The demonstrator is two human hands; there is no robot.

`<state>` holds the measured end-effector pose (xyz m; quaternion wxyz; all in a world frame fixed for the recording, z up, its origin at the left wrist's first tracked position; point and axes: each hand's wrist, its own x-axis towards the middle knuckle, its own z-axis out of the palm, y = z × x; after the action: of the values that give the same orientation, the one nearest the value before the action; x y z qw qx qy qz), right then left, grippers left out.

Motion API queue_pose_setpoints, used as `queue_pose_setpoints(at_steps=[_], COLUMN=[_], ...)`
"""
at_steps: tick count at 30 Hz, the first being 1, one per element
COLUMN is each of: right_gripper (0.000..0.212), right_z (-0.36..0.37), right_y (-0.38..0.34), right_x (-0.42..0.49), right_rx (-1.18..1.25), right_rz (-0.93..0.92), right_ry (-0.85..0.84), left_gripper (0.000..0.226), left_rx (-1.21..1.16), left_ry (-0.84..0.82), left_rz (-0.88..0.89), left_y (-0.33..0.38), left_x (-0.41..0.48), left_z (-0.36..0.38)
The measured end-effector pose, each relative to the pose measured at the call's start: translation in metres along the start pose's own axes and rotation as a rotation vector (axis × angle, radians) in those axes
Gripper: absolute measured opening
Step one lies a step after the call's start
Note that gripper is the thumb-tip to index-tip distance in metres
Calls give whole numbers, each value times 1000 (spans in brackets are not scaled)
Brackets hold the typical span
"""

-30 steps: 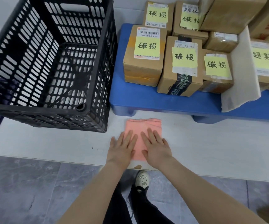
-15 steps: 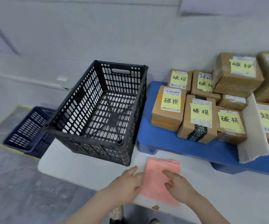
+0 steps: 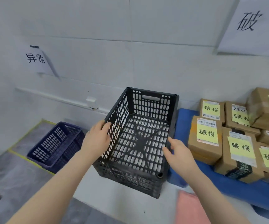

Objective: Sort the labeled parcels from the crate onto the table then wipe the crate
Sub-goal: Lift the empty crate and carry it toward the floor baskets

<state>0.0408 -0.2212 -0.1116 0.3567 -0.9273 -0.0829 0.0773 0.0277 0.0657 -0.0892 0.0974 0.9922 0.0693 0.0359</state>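
An empty black slatted crate (image 3: pixel 146 110) stands on the white table (image 3: pixel 114 199). My left hand (image 3: pixel 97 139) is on the crate's left rim, thumb hooked over the edge. My right hand (image 3: pixel 177 152) hovers at the crate's right wall with fingers apart, touching or nearly touching it. Brown cardboard parcels (image 3: pixel 205 135) with yellow handwritten labels are stacked on a blue platform (image 3: pixel 182 122) to the right. A folded pink cloth (image 3: pixel 190 209) lies on the table near the front edge, below my right forearm.
A dark blue crate (image 3: pixel 56 144) sits on the grey floor at the left, beside yellow tape lines. The white wall close behind carries two paper signs (image 3: pixel 35 59) with handwritten characters. The table's front edge runs below the black crate.
Both hands left the pink cloth and rose to the black crate's sides. The view tilted up, bringing the wall and its signs into sight.
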Motion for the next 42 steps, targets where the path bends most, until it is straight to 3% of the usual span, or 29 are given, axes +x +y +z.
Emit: queue_pose_setpoints(at_steps=[2,5,9,16,25,34,42], right_gripper=[62,72,82,85,89,85,79], right_z=[14,28,41,61,61,68,122], right_y=[-10,-16,-14,-7,-5,-7,-99], right_x=[10,21,29,33,45,46,72], right_rx=[-95,-225,-395,-367,-296,-248,-205], right_rz=[17,84,175,298,396,326,76], right_ry=[22,60,-54,33,62,67,-5], left_gripper=[55,61,69,77,53,51,44], left_rx=[4,6,-14,-116,-108,-106,-76], left_ry=[-77,-175,-249,-270,-228,-193,-114], left_rz=[-61,0,86,114,62,13,-180], left_y=[-22,-47,-71,-83,-72,-88,-192], left_x=[14,33,55,73,83,67,27], left_z=[17,36,43,62,61,58,2])
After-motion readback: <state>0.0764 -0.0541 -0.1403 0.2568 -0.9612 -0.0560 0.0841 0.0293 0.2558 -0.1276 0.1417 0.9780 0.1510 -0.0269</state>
